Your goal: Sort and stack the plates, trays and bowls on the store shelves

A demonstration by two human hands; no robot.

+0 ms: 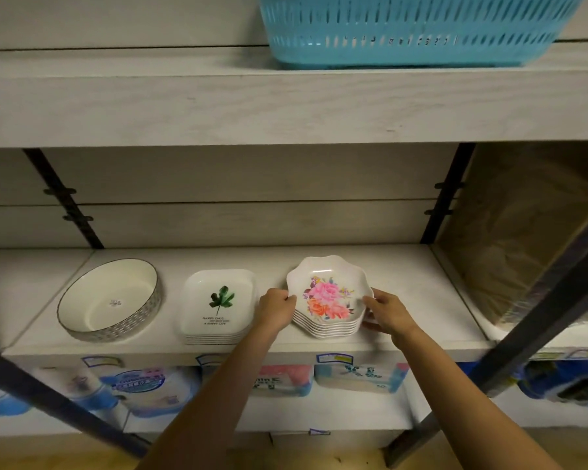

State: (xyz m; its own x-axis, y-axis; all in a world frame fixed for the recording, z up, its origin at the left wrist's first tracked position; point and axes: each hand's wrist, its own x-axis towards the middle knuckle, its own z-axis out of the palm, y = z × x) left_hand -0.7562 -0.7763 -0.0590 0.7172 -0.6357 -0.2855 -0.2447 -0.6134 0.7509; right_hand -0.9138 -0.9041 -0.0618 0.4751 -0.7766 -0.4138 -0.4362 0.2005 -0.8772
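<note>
Both bare hands clamped on the stack of white scalloped floral plates (pixel 328 301) on the pale wooden shelf (pixel 421 300), left grip (pixel 277 308) on its left rim, right grip (pixel 386 312) on its right; stacked square leaf-print trays (pixel 218 305) just left of the left grip, round white bowl (pixel 111 300) farther left.

A matt, pale wood-grain laminate is seen on the whitewashed shelf board (pixel 421 293). A smooth, glossy glaze is shown by the stacked white scalloped plates with printed pink roses (pixel 326 296), by the stacked white square leaf-printed trays (pixel 218 303) and by the round white bowl with a patterned grey outer wall (pixel 111 300). The slotted turquoise basket (pixel 411 28) is moulded in semi-glossy plastic.
</note>
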